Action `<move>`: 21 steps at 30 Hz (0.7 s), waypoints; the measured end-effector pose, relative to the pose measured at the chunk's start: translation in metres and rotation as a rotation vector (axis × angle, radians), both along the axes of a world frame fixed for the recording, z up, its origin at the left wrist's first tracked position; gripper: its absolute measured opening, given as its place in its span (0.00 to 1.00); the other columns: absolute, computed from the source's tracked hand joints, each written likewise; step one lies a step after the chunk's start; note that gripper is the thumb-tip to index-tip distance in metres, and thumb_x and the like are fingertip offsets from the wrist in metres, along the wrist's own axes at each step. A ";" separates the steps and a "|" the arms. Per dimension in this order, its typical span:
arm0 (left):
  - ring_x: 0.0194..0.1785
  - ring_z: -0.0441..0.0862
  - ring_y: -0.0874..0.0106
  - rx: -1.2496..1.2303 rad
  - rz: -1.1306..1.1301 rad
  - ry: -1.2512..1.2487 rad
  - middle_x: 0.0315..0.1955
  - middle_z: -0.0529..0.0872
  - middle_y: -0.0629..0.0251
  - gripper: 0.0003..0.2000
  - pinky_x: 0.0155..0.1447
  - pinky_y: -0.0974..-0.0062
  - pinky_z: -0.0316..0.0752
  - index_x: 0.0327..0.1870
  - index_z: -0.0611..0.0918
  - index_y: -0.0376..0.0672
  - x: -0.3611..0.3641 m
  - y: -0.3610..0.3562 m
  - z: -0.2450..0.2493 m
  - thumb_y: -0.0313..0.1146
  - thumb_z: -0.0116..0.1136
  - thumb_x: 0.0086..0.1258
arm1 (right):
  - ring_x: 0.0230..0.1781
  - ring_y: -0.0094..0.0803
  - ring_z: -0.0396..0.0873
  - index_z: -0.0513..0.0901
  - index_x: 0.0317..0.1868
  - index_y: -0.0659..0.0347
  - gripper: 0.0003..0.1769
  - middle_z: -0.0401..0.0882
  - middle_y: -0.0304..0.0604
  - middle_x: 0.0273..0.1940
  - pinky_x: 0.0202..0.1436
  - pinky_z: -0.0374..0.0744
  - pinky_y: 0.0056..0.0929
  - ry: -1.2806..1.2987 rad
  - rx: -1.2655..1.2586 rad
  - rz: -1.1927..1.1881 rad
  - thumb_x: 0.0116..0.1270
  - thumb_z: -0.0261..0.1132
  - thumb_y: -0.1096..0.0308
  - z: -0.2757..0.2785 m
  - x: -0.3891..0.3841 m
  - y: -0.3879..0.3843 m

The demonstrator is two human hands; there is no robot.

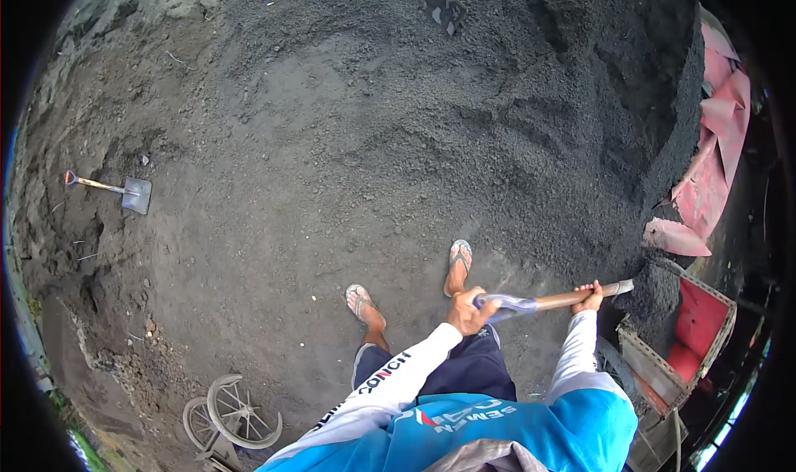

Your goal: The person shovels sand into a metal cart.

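Observation:
My left hand is closed round the purple grip of a shovel. Farther along the wooden shaft, near its metal socket, my right hand wraps round it. The shovel points to the right, held across the front of my legs. Its blade is hidden by a mound of dark sand at the opening of a box with a red inside. Both my feet, in sandals, stand on the ground just beyond the grip.
Another shovel lies on the ground at the left. A dark shovel blade shows at the top. Grey sand slopes up ahead, with a crumpled red sheet along its right edge. Two spoked wheels stand at lower left.

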State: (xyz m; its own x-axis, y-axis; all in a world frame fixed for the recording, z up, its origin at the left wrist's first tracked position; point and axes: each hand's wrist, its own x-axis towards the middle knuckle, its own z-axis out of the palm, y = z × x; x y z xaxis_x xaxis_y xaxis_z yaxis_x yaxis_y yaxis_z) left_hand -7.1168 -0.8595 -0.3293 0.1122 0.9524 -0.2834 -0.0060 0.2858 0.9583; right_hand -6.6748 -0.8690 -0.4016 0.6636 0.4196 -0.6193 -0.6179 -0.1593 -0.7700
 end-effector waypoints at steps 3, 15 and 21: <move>0.26 0.81 0.58 0.689 -0.200 -0.091 0.22 0.79 0.60 0.22 0.34 0.64 0.74 0.27 0.78 0.38 0.015 0.029 0.112 0.50 0.71 0.58 | 0.25 0.35 0.73 0.72 0.27 0.52 0.16 0.72 0.37 0.24 0.31 0.76 0.37 0.016 0.186 0.035 0.64 0.62 0.51 0.092 0.042 0.004; 0.14 0.56 0.70 -1.200 1.443 -0.488 0.10 0.56 0.73 0.28 0.21 0.67 0.62 0.20 0.62 0.52 -0.283 -0.369 -0.044 0.67 0.51 0.63 | 0.20 0.40 0.78 0.74 0.37 0.65 0.13 0.76 0.47 0.23 0.24 0.83 0.42 0.331 -0.655 0.954 0.61 0.72 0.71 -0.151 -0.568 -0.059; 0.56 0.79 0.50 -1.265 1.880 -0.042 0.52 0.83 0.50 0.37 0.62 0.50 0.73 0.62 0.76 0.40 -0.322 -0.507 0.053 0.66 0.47 0.66 | 0.22 0.40 0.80 0.77 0.39 0.70 0.15 0.79 0.48 0.27 0.25 0.83 0.42 0.690 -0.993 1.307 0.60 0.73 0.71 -0.158 -0.743 -0.258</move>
State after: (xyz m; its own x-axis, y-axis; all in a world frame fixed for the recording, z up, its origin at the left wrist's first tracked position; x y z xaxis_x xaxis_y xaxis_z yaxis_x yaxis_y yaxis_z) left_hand -7.4386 -1.3661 -0.2765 -0.3853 -0.6505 -0.6545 -0.9182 0.1995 0.3422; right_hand -7.4181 -1.1273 -0.5597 -0.2283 -0.2590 -0.9385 0.1415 -0.9625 0.2312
